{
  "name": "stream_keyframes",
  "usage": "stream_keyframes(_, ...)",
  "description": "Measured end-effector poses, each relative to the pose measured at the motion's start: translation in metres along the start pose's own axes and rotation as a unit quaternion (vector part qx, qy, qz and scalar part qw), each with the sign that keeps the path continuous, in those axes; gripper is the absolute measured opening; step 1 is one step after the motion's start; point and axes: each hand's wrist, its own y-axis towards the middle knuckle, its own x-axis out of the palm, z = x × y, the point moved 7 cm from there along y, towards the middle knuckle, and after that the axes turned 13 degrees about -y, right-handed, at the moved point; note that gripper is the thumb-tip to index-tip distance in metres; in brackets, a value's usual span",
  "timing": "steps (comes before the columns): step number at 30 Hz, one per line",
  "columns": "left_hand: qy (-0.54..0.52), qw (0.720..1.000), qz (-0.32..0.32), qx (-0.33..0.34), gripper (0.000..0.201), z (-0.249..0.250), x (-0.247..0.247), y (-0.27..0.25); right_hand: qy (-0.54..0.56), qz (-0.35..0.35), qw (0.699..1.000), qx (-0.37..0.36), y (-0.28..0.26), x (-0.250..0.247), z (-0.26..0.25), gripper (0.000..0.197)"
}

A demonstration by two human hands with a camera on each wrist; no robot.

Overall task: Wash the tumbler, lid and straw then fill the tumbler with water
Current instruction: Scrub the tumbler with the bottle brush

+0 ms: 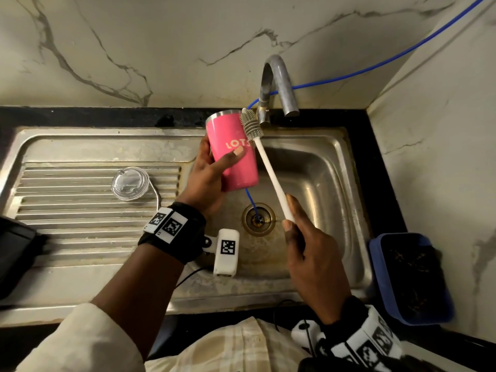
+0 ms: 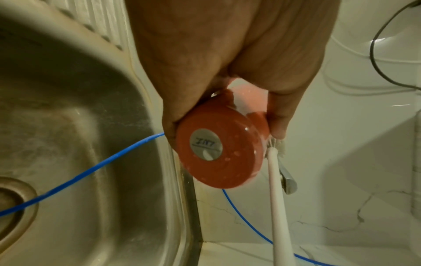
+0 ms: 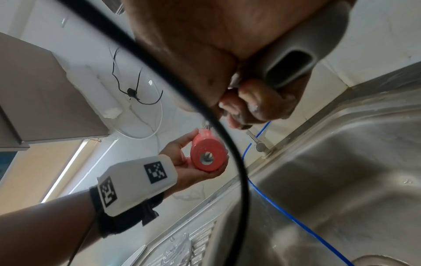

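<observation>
Right hand (image 1: 311, 253): nearest me, fingers wrapped round the grey end of the bottle brush (image 1: 268, 167), white shaft slanting up and away.
Left hand (image 1: 208, 175): curled round the pink tumbler (image 1: 233, 151), thumb across the lettering, held over the sink (image 1: 330, 167) with the mouth tipped toward the wall.
Brush head: grey bristles lie against the tumbler's outer side, just by the steel rim.
Lid (image 1: 130, 183): clear, lying on the ribbed drainboard to the left, well apart from the tumbler.
Straw (image 1: 157, 193): bent metal, just beside the lid.
Blue tube (image 1: 252, 204): runs down into the drain.
Tap (image 1: 279, 84): behind the tumbler, spout over the basin.
Blue tub (image 1: 375, 264): on the right-hand counter.
</observation>
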Motion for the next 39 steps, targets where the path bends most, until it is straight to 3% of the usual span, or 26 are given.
stream_keyframes(5,-0.025,1.000,0.015,0.002,0.067,0.008,-0.013,0.004,0.033,-0.028,0.999,-0.007,-0.016,0.003,0.001,0.051)
stream_keyframes(11,-0.024,1.000,-0.010,-0.017,0.067,-0.003,-0.002,0.001,0.007,0.003,1.000,0.006,0.001,-0.003,0.000,0.050)
stream_keyframes(17,-0.015,0.999,0.034,0.007,0.073,0.006,-0.008,0.000,0.050,-0.040,0.998,-0.011,-0.017,0.001,0.003,0.052)
stream_keyframes(24,0.008,1.000,0.015,-0.013,0.062,-0.007,0.003,-0.005,0.022,-0.003,1.000,0.000,0.004,-0.002,-0.004,0.050)
stream_keyframes(29,-0.001,0.999,0.032,0.005,0.069,0.003,-0.004,-0.002,0.039,-0.032,0.999,-0.006,-0.014,0.003,0.002,0.051)
stream_keyframes(35,0.000,1.000,0.008,-0.027,0.062,-0.009,0.008,-0.010,0.010,0.007,1.000,0.005,0.009,-0.006,0.003,0.052)
stream_keyframes(39,-0.031,0.999,0.031,-0.009,0.072,0.004,0.002,-0.001,0.014,0.001,1.000,-0.011,0.001,-0.006,-0.001,0.050)
